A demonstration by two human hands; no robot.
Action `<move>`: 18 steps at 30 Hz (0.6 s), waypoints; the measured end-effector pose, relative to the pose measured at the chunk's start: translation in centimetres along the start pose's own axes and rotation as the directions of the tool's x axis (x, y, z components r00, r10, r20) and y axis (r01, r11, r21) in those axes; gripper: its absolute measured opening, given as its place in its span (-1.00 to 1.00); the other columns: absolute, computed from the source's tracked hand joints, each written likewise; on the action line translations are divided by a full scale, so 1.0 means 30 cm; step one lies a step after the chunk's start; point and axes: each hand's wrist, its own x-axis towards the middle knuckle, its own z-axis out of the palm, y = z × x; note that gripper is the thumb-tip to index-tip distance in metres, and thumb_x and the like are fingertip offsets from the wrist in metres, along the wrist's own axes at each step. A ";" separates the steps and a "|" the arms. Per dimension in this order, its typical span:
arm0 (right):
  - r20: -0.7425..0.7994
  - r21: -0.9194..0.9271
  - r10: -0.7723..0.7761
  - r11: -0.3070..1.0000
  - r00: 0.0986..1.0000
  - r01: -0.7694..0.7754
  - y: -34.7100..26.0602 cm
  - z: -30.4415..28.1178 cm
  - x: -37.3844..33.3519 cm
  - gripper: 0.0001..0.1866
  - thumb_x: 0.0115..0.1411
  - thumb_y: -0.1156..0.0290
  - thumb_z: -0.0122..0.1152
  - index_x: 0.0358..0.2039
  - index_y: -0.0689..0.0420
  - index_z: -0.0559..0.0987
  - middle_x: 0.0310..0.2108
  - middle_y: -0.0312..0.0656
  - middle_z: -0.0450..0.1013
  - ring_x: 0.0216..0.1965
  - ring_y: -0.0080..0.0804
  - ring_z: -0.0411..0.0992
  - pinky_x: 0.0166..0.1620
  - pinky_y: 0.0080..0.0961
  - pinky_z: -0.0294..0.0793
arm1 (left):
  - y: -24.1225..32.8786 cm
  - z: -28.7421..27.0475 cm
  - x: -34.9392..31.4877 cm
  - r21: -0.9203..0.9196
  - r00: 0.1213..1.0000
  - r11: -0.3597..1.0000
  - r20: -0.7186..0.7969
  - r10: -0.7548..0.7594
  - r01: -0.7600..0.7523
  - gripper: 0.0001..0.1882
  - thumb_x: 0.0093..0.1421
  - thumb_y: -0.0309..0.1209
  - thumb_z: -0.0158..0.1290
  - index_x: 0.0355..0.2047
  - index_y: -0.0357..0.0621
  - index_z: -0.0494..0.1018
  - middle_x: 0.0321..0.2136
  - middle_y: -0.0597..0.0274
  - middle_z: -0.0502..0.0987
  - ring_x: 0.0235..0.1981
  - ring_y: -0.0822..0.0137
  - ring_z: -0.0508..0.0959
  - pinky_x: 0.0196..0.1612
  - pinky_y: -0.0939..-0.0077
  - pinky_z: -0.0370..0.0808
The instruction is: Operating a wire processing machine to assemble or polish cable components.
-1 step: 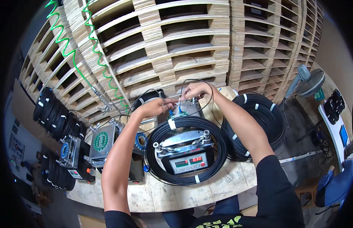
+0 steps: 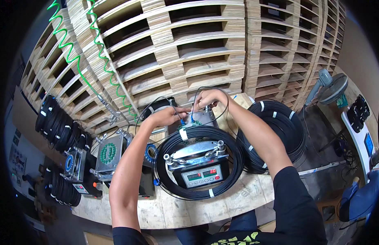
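Over the far end of a silver metal plate [image 2: 206,119], my left hand [image 2: 168,116] reaches in with its fingers bent together. My right hand [image 2: 208,98] is beside it, closed near the plate's far right corner; what either hand pinches is too small to make out. Two blue fibre connectors, a left one [image 2: 182,122] and a right one [image 2: 192,118], stand in the green ring of holders on the plate, with thin black cables rising from them. A coil of black cable [image 2: 159,175] with white tape lies around the machine's display box [image 2: 202,177].
More black coils [image 2: 293,143] lie to the right on the wooden bench [image 2: 222,206]. Left of my arm are two similar machines, one with a green ring [image 2: 108,153], one with a blue ring [image 2: 69,163]. Stacked pallets [image 2: 214,59] rise behind; a fan [image 2: 333,88] stands far right.
The lit figures on the display look different. Both hands stay almost where they were, and the whole view has shifted very slightly.
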 end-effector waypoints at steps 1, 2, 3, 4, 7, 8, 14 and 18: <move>-0.024 -0.004 0.033 0.999 0.999 -0.033 -0.023 0.016 0.011 -0.51 0.11 -0.08 0.35 -0.14 0.06 0.70 -0.60 -0.36 0.40 -0.62 -0.53 0.36 -0.59 -0.54 0.29 | -0.021 -0.005 -0.001 0.020 1.000 1.000 -0.001 -0.019 0.019 -0.55 0.43 -0.14 -0.03 0.22 -0.07 0.45 0.02 0.05 0.59 0.04 0.30 0.52 0.14 0.42 0.40; -0.026 -0.005 0.025 1.000 0.999 -0.025 -0.024 0.026 0.011 -0.51 0.11 -0.08 0.35 -0.14 0.06 0.70 -0.60 -0.36 0.40 -0.62 -0.53 0.36 -0.59 -0.54 0.29 | -0.043 -0.008 -0.002 0.038 0.999 0.999 -0.002 -0.037 0.037 -0.54 0.42 -0.11 -0.01 0.21 -0.07 0.47 0.01 0.08 0.61 0.01 0.34 0.52 0.13 0.43 0.41; -0.091 0.144 -0.015 0.989 0.996 0.029 -0.027 0.034 0.007 -0.60 0.13 0.01 0.31 -0.23 0.09 0.70 -0.60 -0.35 0.40 -0.64 -0.53 0.34 -0.62 -0.53 0.26 | -0.066 -0.007 -0.002 0.042 0.999 0.998 -0.006 -0.042 0.042 -0.54 0.42 -0.11 -0.01 0.21 -0.07 0.47 0.01 0.08 0.61 0.01 0.34 0.52 0.13 0.43 0.41; -0.158 0.287 -0.040 0.954 0.987 0.084 -0.007 0.040 0.018 -0.68 0.15 0.11 0.28 -0.31 0.12 0.69 -0.61 -0.33 0.40 -0.67 -0.54 0.32 -0.65 -0.52 0.23 | -0.094 0.003 0.005 0.033 0.999 0.998 -0.009 -0.048 0.048 -0.57 0.42 -0.16 0.01 0.20 -0.06 0.48 -0.01 0.08 0.62 0.00 0.35 0.53 0.13 0.45 0.40; -0.237 0.679 0.193 0.734 0.952 0.020 0.085 0.079 -0.001 -0.81 0.24 0.32 0.09 -0.43 0.14 0.55 -0.62 -0.26 0.39 -0.74 -0.58 0.27 -0.72 -0.58 0.15 | -0.097 0.020 0.018 -0.045 0.999 0.998 -0.007 -0.037 0.037 -0.60 0.39 -0.25 0.04 0.19 -0.05 0.49 -0.04 0.09 0.63 -0.02 0.37 0.54 0.11 0.48 0.41; -0.278 0.737 0.232 0.674 0.932 0.052 0.096 0.102 -0.008 -0.82 0.26 0.33 0.07 -0.39 0.16 0.54 -0.62 -0.24 0.39 -0.73 -0.55 0.29 -0.71 -0.60 0.18 | -0.097 0.019 0.019 -0.105 0.999 0.994 -0.010 -0.031 0.030 -0.59 0.37 -0.31 0.07 0.20 -0.05 0.48 -0.06 0.10 0.64 -0.03 0.37 0.54 0.09 0.49 0.42; -0.377 0.923 0.246 0.181 0.893 0.339 0.122 0.218 -0.110 -0.66 0.33 0.25 0.21 0.02 0.11 0.45 -0.30 -0.16 0.53 -0.46 -0.43 0.51 -0.44 -0.53 0.51 | -0.176 0.021 0.011 -0.039 1.000 0.999 -0.005 -0.016 0.016 -0.59 0.40 -0.55 -0.13 0.19 -0.04 0.49 0.09 0.13 0.54 0.01 0.24 0.52 0.12 0.42 0.42; -0.503 0.864 0.142 0.121 0.853 0.489 0.104 0.217 -0.155 -0.62 0.29 0.26 0.28 0.05 0.12 0.45 -0.32 -0.23 0.50 -0.46 -0.50 0.47 -0.44 -0.54 0.49 | -0.134 0.019 0.011 -0.047 0.997 0.998 -0.070 0.026 -0.029 -0.45 0.25 -0.60 -0.11 0.14 0.28 0.55 -0.02 0.19 0.62 -0.08 0.36 0.57 0.10 0.50 0.45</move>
